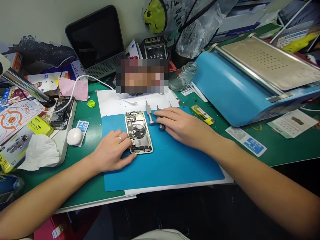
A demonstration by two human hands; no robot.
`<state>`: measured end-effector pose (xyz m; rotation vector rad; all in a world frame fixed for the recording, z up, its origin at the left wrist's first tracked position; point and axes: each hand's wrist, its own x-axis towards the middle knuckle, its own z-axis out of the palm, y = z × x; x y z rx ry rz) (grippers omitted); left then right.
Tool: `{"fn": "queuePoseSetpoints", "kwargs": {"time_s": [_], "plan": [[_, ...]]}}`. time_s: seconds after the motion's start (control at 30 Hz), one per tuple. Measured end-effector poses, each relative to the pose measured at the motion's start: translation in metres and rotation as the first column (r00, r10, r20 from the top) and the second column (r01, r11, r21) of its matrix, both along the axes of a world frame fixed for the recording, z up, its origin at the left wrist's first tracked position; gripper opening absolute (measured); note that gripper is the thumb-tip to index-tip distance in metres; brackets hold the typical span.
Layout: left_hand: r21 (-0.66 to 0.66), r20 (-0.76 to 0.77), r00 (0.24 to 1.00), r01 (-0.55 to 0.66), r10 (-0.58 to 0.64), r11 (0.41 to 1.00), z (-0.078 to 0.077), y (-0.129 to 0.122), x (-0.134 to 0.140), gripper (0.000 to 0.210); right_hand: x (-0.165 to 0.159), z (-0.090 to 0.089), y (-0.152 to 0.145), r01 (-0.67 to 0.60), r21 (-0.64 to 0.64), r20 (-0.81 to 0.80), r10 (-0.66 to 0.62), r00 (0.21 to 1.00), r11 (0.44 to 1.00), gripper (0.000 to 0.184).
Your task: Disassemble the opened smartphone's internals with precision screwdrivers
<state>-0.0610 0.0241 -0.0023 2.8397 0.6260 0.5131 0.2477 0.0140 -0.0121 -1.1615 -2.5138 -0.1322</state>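
Observation:
An opened phone (142, 135) lies on the blue mat, its circuit boards and inner parts exposed. My left hand (112, 150), with a ring on one finger, is closed at the phone's lower left edge, fingers bent against the frame and thumb by the bottom corner. To the right of the phone stand several grey precision screwdrivers, the nearest screwdriver (149, 113) fully visible. My right hand (180, 126) reaches over the others with fingers stretched out. A second screwdriver (161, 127) is partly covered by those fingers, and only the tip of a third screwdriver (170, 104) shows behind the hand.
A blue machine with a metal plate (212, 86) fills the right side. At the back are a dark-screen display (95, 40), a glass jar (183, 76) and a blurred patch. Boxes, another opened phone (62, 113), a white case (74, 136) and crumpled tissue (41, 151) crowd the left.

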Motion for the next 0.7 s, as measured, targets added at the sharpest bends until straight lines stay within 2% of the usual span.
{"fn": "queuePoseSetpoints", "kwargs": {"time_s": [0.17, 0.3, 0.4, 0.53, 0.7], "plan": [[-0.005, 0.000, 1.000, 0.002, -0.002, 1.000, 0.000, 0.000, 0.000, 0.025, 0.010, 0.001, -0.009, 0.041, -0.032, -0.090, -0.044, 0.995, 0.999, 0.031], [-0.014, 0.004, 1.000, 0.001, -0.001, 1.000, -0.001, -0.001, 0.000, 0.026, 0.023, 0.003, -0.020, 0.258, -0.079, -0.125, -0.266, 0.956, 0.963, 0.031], [-0.025, 0.003, 1.000, 0.002, -0.001, 1.000, -0.001, -0.001, 0.000, 0.025, 0.029, -0.001, -0.028, 0.332, -0.174, -0.078, -0.349, 0.934, 0.927, 0.042], [-0.026, -0.002, 1.000, -0.005, 0.005, 1.000, 0.000, 0.000, 0.000, 0.024, 0.032, -0.008, -0.034, 0.283, -0.236, -0.105, -0.314, 0.943, 0.930, 0.040], [-0.017, -0.002, 1.000, 0.005, -0.005, 1.000, 0.002, 0.002, 0.000, 0.024, 0.033, -0.012, -0.035, 0.213, -0.228, -0.291, -0.275, 0.916, 0.950, 0.024]]}}
